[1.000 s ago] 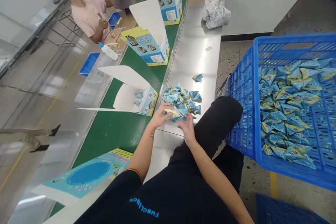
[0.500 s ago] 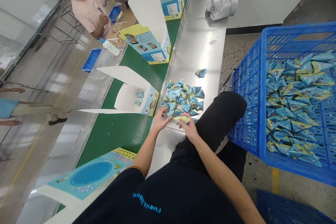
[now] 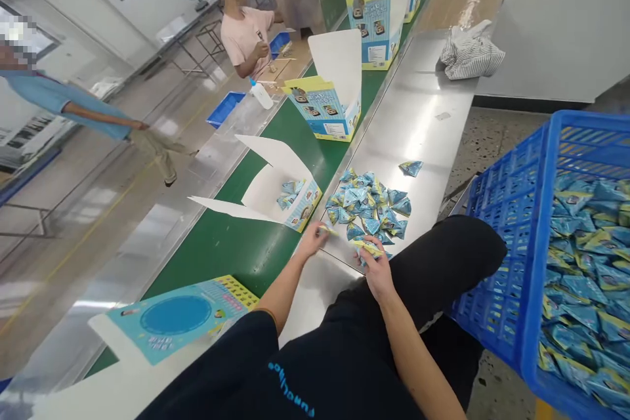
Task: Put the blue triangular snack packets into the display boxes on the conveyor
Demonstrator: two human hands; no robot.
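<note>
A heap of small blue triangular packets [image 3: 370,205] lies on the steel table [image 3: 418,125] in front of me. My left hand [image 3: 314,239] pinches one packet at the heap's near left edge. My right hand [image 3: 375,262] is closed on a few packets just at the heap's near side. An open printed carton [image 3: 283,191] lies on its side on the green belt [image 3: 231,249], left of the heap, with a few packets inside it.
A blue crate [image 3: 497,262] full of the same packets stands at my right. Upright cartons [image 3: 327,102] follow along the belt. A flat carton [image 3: 182,318] lies near me. A striped cloth [image 3: 470,52] sits farther up. One person works across the belt; another walks at left.
My view has swung up and left. My right hand has drawn back from the heap with packets in it. My left hand now holds a packet. A walking person has come into view.
</note>
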